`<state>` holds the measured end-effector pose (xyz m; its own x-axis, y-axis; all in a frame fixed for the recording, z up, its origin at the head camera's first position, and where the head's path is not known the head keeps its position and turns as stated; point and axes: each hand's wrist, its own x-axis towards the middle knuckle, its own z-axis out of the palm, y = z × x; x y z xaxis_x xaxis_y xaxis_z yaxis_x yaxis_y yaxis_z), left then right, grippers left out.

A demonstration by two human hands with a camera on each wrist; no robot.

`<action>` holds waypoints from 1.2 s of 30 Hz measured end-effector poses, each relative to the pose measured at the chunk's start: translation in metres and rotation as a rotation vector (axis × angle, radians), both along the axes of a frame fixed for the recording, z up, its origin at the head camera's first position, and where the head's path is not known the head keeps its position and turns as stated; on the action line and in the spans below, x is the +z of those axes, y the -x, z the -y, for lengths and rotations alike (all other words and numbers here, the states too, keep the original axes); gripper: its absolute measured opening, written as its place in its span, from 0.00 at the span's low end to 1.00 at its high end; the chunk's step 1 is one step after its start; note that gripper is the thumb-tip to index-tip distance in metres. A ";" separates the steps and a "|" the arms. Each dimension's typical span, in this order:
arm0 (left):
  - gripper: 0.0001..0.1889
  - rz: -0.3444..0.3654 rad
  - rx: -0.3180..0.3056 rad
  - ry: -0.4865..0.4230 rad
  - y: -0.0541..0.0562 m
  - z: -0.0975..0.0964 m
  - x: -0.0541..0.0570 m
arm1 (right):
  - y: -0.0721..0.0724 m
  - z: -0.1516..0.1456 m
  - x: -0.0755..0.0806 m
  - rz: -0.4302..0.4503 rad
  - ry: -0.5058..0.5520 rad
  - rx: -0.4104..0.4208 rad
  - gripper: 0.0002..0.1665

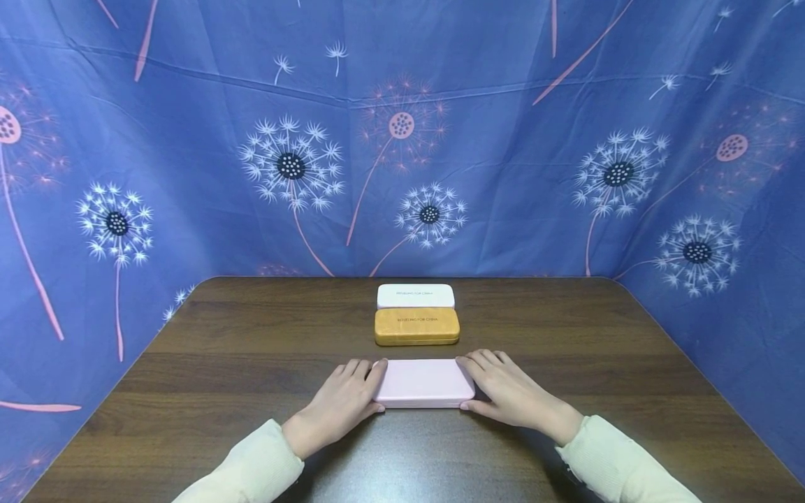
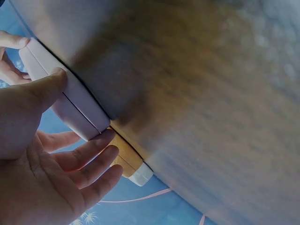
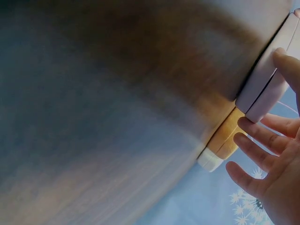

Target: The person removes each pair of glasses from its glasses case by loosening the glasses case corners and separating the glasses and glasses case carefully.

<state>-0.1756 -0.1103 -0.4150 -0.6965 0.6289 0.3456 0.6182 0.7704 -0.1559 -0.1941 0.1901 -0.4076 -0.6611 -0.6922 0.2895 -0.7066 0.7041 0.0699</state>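
Note:
A pink glasses case (image 1: 424, 383) lies flat on the table, its lid down on its base. At its left end my left hand (image 1: 342, 399) holds it, thumb on the near side and index finger along the end. My right hand (image 1: 512, 392) grips the opposite end the same way. The left wrist view shows the thumb of the left hand (image 2: 42, 136) against the seam side of the case (image 2: 79, 101), with the other fingers spread. In the right wrist view the right hand's thumb (image 3: 287, 63) touches the case (image 3: 262, 86) near its seam.
Behind the pink case stands a yellow-brown glasses case (image 1: 417, 326) with small print on its lid. A white case (image 1: 415, 295) sits right behind that one. The dark wooden table (image 1: 251, 335) meets a blue dandelion-print cloth (image 1: 503, 230) at the back and sides.

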 end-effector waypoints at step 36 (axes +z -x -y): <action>0.41 0.258 -0.057 -0.037 0.017 0.008 0.007 | 0.003 0.003 0.008 0.057 -0.040 0.029 0.43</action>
